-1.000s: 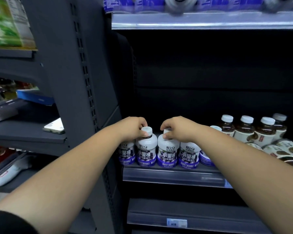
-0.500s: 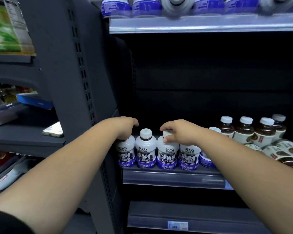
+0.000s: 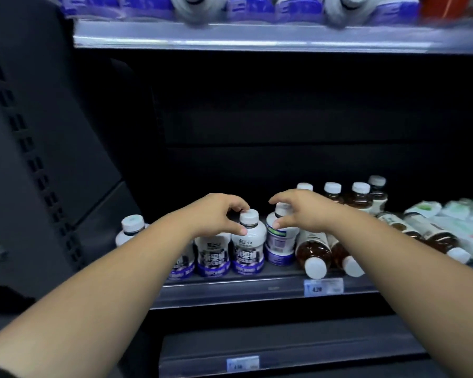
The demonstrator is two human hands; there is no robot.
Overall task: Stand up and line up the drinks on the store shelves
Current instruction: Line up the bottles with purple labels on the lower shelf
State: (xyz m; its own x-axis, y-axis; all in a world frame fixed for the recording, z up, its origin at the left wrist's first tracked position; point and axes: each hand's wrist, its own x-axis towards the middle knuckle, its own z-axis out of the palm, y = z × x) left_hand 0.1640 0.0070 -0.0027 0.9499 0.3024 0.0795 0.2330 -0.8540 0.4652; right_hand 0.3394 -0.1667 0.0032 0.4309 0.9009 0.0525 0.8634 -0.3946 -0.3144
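Hands, left [image 3: 216, 215] and right [image 3: 301, 211], clasp neighbouring bottle tops [image 3: 249, 216].

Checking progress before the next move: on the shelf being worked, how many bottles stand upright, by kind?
White-and-purple bottles: 5
Brown bottles: 4
Total: 9
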